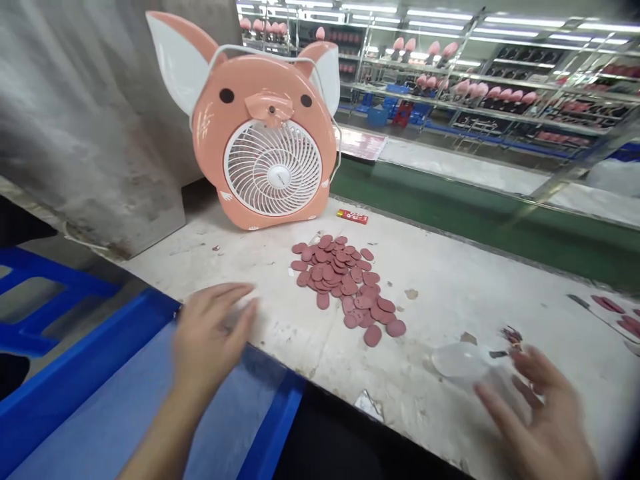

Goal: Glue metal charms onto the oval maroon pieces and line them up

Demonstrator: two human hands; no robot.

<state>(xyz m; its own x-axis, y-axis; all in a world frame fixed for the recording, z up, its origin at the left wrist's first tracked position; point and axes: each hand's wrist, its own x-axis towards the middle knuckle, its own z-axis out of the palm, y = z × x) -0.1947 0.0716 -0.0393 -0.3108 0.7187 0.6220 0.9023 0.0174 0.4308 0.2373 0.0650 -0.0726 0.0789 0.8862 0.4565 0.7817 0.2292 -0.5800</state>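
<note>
My left hand [213, 333] hovers over the near edge of the worktable, fingers stretched and thumb apart, with nothing in it. Low on the right, my right hand [543, 413] is blurred by motion, its thumb and fingers spread. Just beyond its thumb lies a translucent, rounded plastic piece [460, 360]; whether they touch I cannot tell. By its fingertips is a small bundle of dark reddish strands [513, 335]. Between my hands, farther back, spreads a loose heap of dull red oval discs [345, 277]. Behind the heap stands a pink pig-shaped fan [270, 140] with a white grille.
A red and yellow wrapper [353, 216] lies beside the fan. Blue bins [165, 400] sit below the table's near edge at left. A grey metal cabinet [100, 127] rises at back left. Beyond the table run a green conveyor belt [450, 193] and racks with pink parts.
</note>
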